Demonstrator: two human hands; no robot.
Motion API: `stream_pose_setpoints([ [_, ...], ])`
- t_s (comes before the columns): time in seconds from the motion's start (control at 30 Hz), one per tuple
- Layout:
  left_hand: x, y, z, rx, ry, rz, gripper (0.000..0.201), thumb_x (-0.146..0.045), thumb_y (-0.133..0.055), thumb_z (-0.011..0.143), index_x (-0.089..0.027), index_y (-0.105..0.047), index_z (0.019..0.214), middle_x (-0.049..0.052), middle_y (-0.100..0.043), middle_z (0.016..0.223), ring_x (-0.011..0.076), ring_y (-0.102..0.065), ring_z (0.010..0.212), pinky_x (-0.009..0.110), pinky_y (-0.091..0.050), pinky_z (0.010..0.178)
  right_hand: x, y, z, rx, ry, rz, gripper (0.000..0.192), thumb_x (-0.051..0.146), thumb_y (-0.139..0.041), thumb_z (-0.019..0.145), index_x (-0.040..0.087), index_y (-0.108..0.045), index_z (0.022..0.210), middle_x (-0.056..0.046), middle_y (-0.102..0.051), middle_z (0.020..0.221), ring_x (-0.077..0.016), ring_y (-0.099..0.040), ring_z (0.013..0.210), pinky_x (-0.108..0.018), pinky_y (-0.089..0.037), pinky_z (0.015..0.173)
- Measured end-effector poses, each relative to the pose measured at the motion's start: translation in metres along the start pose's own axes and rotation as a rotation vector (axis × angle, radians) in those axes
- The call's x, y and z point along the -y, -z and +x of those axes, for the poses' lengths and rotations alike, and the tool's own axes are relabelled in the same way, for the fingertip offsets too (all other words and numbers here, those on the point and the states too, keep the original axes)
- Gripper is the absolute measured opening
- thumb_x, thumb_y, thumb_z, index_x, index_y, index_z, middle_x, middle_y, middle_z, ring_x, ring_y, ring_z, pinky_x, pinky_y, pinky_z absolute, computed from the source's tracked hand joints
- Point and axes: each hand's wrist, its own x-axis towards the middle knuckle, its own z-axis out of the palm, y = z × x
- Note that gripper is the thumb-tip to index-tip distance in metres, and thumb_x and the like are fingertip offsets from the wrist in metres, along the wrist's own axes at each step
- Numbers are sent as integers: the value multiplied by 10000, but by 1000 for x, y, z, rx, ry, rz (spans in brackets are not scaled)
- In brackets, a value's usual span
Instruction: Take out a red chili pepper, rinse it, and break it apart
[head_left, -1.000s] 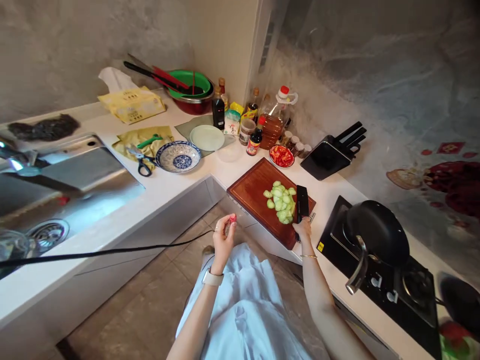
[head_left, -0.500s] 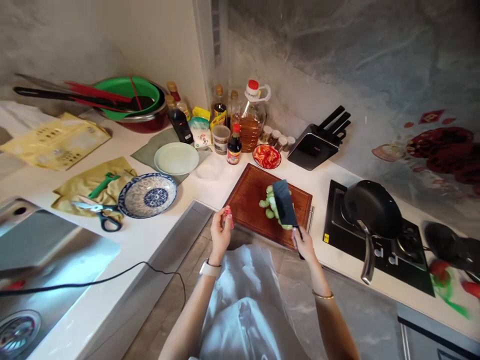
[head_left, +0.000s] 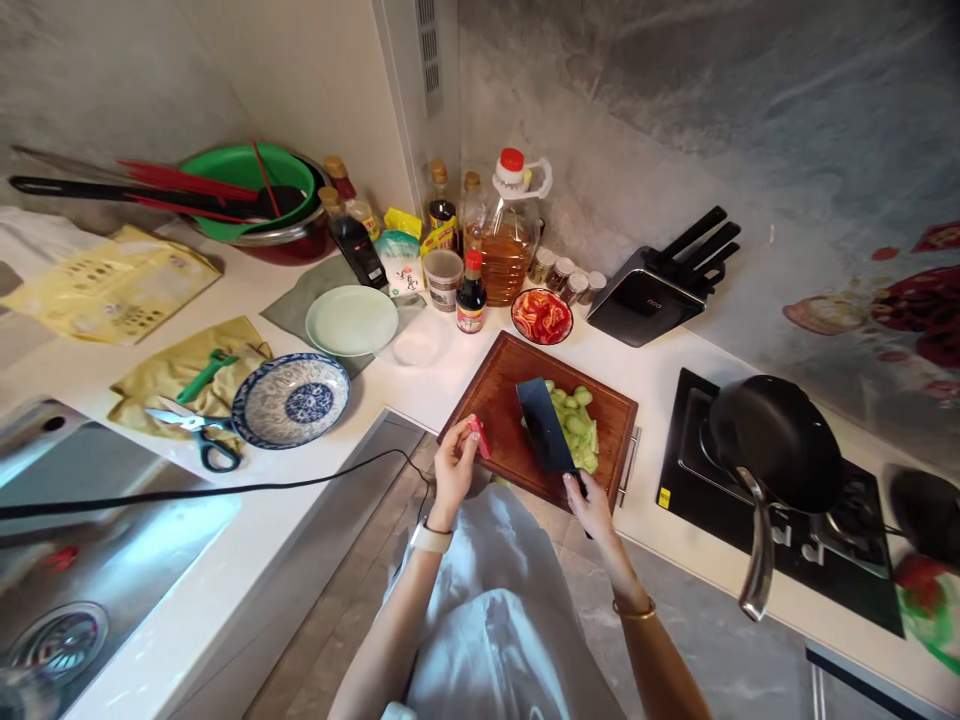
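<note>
While the right hand [head_left: 592, 500], low centre of the frame, grips the cleaver [head_left: 546, 425] handle, its blade lies tilted over the board [head_left: 504, 395] against the cucumber slices [head_left: 576, 425]. Left hand [head_left: 454, 470] pinches a small red piece [head_left: 476, 432], perhaps chilli, at the board's near left edge. Best to set it flat on bare wood, fingertips curled back. Beyond, a dish of red slices [head_left: 541, 315] waits.

Grey marbled wall [head_left: 675, 120] behind white L-shaped counter [head_left: 315, 470].
</note>
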Motion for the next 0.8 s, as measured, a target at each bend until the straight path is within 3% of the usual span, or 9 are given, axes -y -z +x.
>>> stream_pose_setpoints([
  [0.13,-1,-5,1,74,-87,127,316,-378,-571,881,-184,-673,1108,101,-681,1143,224,-628,1077,395,-485,970,26,12,2,-31,116,-113,412,560,-461,885,191,-632,946,-53,-699,773,-174,-649,670,-255,-500,628],
  [0.37,-12,-10,0,154,-170,183,295,-350,-534,906,-218,-679,1126,81,-683,1133,229,-618,1079,396,-482,969,62,15,6,26,240,-230,372,502,-446,915,195,-642,990,-95,-720,886,-207,-679,773,-291,-515,715],
  [0.47,-15,-12,-1,125,-180,194,290,-345,-531,908,-218,-679,1123,83,-686,1122,226,-629,1050,391,-495,947,64,11,5,18,276,-210,359,482,-452,919,196,-635,1036,-104,-718,946,-217,-679,855,-306,-515,773],
  [0.8,-18,-15,-6,115,-192,227,287,-336,-517,914,-223,-667,1131,83,-687,1117,227,-632,1043,391,-495,939,58,8,1,23,301,-244,344,458,-455,927,186,-647,1014,-95,-718,880,-200,-678,782,-273,-506,723],
])
